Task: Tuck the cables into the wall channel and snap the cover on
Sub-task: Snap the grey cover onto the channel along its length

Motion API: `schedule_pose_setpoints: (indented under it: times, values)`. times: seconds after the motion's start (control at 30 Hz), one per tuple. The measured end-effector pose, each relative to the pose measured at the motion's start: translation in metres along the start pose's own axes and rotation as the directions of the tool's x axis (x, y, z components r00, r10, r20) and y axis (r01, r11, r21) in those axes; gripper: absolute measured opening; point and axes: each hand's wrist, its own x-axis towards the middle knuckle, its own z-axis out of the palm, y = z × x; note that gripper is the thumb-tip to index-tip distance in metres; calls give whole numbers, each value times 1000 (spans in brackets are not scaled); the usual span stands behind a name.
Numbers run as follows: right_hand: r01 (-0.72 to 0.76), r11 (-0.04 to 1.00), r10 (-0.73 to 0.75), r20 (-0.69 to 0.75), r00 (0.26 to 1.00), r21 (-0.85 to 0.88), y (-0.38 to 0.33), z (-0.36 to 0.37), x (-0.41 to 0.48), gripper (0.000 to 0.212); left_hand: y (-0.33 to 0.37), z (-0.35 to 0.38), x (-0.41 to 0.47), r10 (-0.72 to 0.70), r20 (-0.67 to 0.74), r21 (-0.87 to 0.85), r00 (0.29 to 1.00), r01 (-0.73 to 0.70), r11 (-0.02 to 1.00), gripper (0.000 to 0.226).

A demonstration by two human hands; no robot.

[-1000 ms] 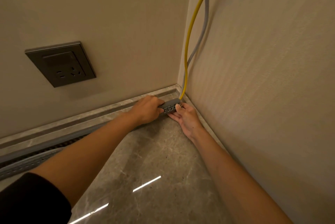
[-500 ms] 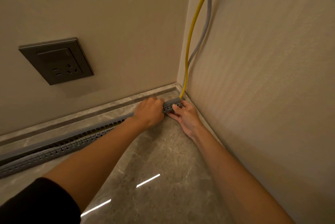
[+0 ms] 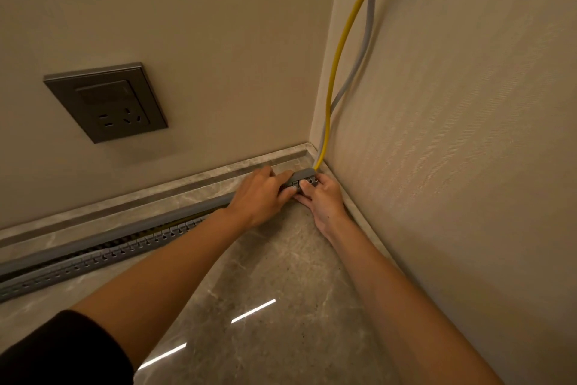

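Running along the foot of the back wall (image 3: 193, 25), where it meets the stone floor (image 3: 274, 275), the grey wall channel (image 3: 93, 255) is lying with its slotted side facing the room, reaching from the left edge of the view to the corner. Over most of that length the cover (image 3: 131, 228) is sitting above the slotted side but standing off from it, leaving a dark gap, so by my reading that stretch is not yet snapped shut. A glimpse of yellow is showing in that gap, which suggests the cable is already lying inside there.

At the corner the yellow cable (image 3: 335, 66) and the grey cable (image 3: 362, 50) are coming down the wall together and entering the channel's end; how well they are seated inside is hidden.

Both hands are working at that end. The left hand (image 3: 259, 194) is lying over the top of the channel, fingers curled down onto the cover. The right hand (image 3: 324, 197) is pressing from the floor side, its fingers closed against the slotted face. The snapping looks to be only starting at the corner, with the long run leftward still to do.
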Motion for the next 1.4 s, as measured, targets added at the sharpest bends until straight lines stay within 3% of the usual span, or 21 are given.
schedule_pose_setpoints:
  times: [0.2,0.33,0.43,0.5,0.6,0.83,1.0,1.2,1.3,1.4]
  values:
    - [-36,999,36,34,999,3,0,-3,2,35,3,8,-3,-42,-130,-10,991,41,999,39]
    - [-120,992,114,149,982,31,-3,-8,4,27,-1,6,-9,71,-169,55,983,-63,997,36]
    - [-160,985,142,207,968,72,-6,-13,7,38,-7,8,-6,103,-191,120,976,-81,990,43]
    - [-179,980,155,223,963,92,-11,-12,11,33,-7,7,-4,108,-192,127,975,-84,988,45]
    - [-190,979,174,173,969,78,-21,1,16,15,-9,7,0,96,-222,127,970,-69,990,46]
    - [-180,983,178,103,979,19,-24,15,31,20,-20,19,6,73,-282,109,957,-43,993,56]
    - [-187,982,189,84,978,-40,-27,17,35,14,-26,5,16,-42,-180,-29,983,37,999,41]
    - [-199,980,200,75,977,-26,-28,21,40,29,-20,6,15,-125,-238,-138,963,94,986,35]
    - [-213,977,214,74,974,-16,-27,19,43,14,-21,2,17,-150,-244,-202,958,101,974,34]
    - [-223,975,222,82,971,-8,-27,18,43,15,-20,-4,19,-134,-217,-139,967,106,985,32]
